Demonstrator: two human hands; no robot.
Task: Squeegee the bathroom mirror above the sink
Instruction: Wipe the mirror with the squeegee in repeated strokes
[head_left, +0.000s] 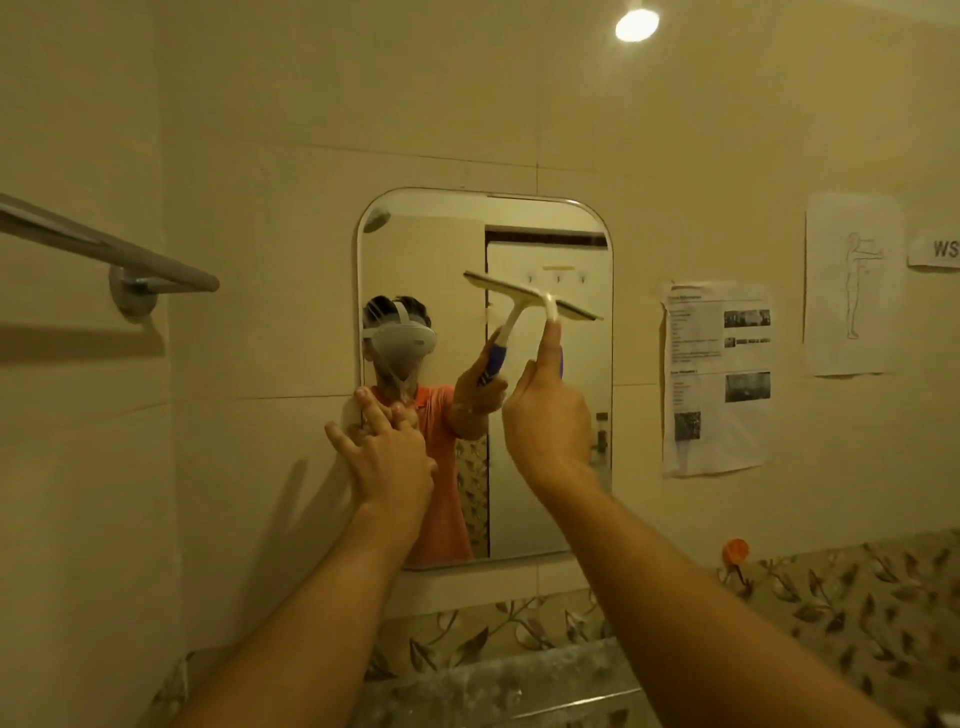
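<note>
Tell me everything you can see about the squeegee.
The squeegee has a pale, wide blade head, a white neck and a blue handle, all plastic by the look. The right hand holds the handle, index finger stretched up along the neck. The blade is tilted, its left end higher, against the upper right part of the mirror, where its reflection shows.

Glossy glass mirror (545, 467), white plastic squeegee (530, 297), brushed-metal towel rail (104, 247) — matt paper sheets (717, 379) on smooth wall tiles (260, 130).

I note a towel rail (109, 249) at left, printed sheets (717, 379) taped at right (text illegible), ceiling lamp (637, 24) lit.
</note>
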